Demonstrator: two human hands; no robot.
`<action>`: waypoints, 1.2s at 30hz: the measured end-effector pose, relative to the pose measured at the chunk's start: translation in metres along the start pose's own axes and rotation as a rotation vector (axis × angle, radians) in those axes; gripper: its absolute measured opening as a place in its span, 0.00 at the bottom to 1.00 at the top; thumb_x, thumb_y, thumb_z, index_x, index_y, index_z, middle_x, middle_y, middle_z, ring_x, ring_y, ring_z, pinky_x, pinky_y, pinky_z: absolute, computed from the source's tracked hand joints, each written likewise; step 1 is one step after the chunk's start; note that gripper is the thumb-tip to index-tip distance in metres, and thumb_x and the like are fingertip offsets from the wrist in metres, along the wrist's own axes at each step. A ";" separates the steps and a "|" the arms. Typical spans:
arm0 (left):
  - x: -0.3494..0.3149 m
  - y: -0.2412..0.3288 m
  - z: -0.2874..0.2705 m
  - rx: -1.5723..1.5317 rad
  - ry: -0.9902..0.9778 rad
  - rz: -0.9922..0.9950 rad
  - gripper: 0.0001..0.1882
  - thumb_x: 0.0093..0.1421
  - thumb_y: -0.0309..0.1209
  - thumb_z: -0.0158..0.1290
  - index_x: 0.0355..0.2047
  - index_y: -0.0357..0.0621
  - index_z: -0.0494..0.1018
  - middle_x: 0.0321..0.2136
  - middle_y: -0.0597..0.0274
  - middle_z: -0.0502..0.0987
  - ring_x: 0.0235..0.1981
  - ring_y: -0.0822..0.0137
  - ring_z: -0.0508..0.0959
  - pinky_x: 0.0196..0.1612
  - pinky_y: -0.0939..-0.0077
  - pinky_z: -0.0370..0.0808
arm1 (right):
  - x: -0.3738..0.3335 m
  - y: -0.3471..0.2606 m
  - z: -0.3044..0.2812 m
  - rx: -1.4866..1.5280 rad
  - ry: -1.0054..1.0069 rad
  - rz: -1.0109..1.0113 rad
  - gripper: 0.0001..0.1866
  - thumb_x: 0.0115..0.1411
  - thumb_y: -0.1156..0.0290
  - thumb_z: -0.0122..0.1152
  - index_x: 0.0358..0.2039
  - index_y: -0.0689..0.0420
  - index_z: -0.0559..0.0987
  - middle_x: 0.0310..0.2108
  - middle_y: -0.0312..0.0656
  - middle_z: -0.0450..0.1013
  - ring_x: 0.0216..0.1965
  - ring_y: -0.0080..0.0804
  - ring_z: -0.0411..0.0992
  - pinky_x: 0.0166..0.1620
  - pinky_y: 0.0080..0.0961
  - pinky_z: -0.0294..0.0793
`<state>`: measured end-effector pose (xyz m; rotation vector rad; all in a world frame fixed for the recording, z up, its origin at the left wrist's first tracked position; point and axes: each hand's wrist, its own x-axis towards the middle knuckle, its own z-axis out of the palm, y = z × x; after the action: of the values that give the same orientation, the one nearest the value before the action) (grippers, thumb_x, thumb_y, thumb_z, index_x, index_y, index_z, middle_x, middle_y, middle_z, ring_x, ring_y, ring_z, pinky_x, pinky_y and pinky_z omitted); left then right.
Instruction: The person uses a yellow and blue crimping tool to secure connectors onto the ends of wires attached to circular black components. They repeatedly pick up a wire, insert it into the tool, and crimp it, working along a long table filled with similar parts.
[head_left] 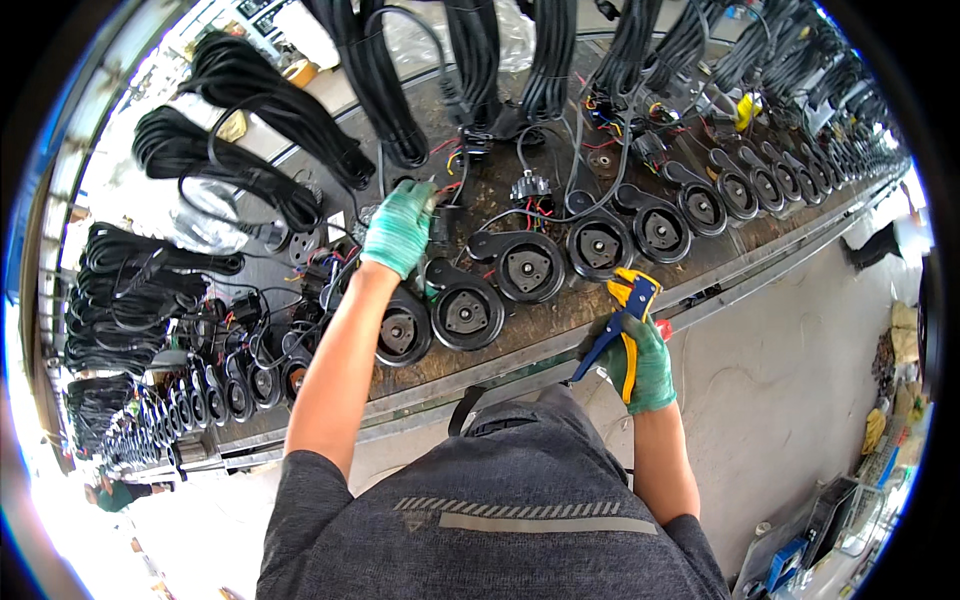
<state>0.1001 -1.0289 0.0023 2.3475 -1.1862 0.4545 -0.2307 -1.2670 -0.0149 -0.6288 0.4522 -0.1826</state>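
My left hand [400, 228], in a green glove, reaches over the bench. Its fingers are pinched together, with red wires [451, 187] coming out at the fingertips; the exact grip is partly hidden. In front of my body my right hand [648, 368], also gloved, is wrapped around a blue and yellow wire stripper [632, 300], whose yellow head points up toward the bench edge. Round black housings with a curved arm lie along the bench, among them one near the left wrist [466, 313] and one farther right [531, 267]. A grey plug part with wires [530, 186] stands behind them.
Coiled black cables [380, 90] line the bench's far side, and more bundles [130, 290] are piled at the left. The metal bench edge [720, 280] runs between me and the housings. Equipment [810, 530] stands on the floor at lower right. Another person [890, 240] is at far right.
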 end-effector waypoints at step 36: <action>-0.002 0.099 0.018 0.380 -0.354 0.202 0.13 0.60 0.32 0.56 0.46 0.51 0.80 0.46 0.58 0.80 0.32 0.55 0.83 0.33 0.61 0.81 | 0.000 -0.040 -0.060 -0.116 0.027 0.048 0.21 0.61 0.71 0.67 0.53 0.59 0.74 0.40 0.39 0.77 0.41 0.33 0.79 0.47 0.33 0.81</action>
<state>0.0198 -1.0882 0.0121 2.7235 -1.6322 0.3650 -0.2599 -1.3305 -0.0337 -0.7288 0.5056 -0.1197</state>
